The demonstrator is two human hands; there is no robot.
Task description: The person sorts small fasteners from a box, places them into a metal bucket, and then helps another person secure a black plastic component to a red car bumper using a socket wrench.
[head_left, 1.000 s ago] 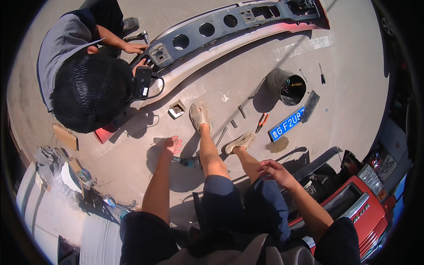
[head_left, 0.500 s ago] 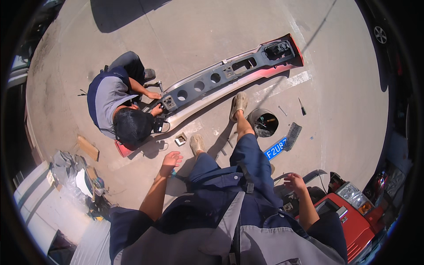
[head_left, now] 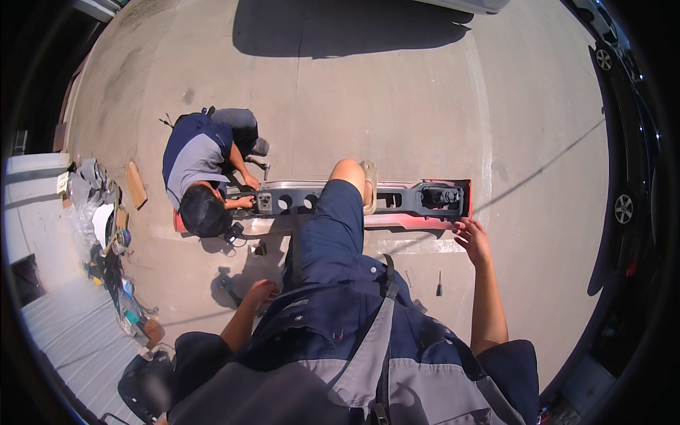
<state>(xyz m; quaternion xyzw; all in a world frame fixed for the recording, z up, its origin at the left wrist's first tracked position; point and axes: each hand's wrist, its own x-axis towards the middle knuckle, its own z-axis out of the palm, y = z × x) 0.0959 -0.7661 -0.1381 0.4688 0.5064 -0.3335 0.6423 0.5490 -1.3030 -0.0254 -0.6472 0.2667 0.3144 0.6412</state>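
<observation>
My right hand (head_left: 472, 238) is held out at the right with fingers apart and slightly bent, nothing in it, beside the red end (head_left: 465, 202) of a long bumper (head_left: 425, 216) lying on the ground; it appears not to grip it. My left hand (head_left: 263, 290) hangs low by my thigh, fingers loosely curled but apart, empty. A power tool (head_left: 225, 285) lies to its left on the ground. My raised knee (head_left: 346, 177) and sandal (head_left: 370, 191) cover part of the bumper. A screwdriver (head_left: 439, 283) lies below the right portion of the bumper.
A crouching co-worker (head_left: 198, 152) has both hands on the bumper's left part, near a metal tool (head_left: 258, 163). Scrap material (head_left: 103, 212) and white panels (head_left: 39, 184) line the left side. Dark cars (head_left: 623, 163) stand at the right; a white vehicle (head_left: 467, 6) is at the top.
The view has swung forward and turned. One leg has risen toward the bumper, my right hand has moved upward toward its end, and the red car front has left the view.
</observation>
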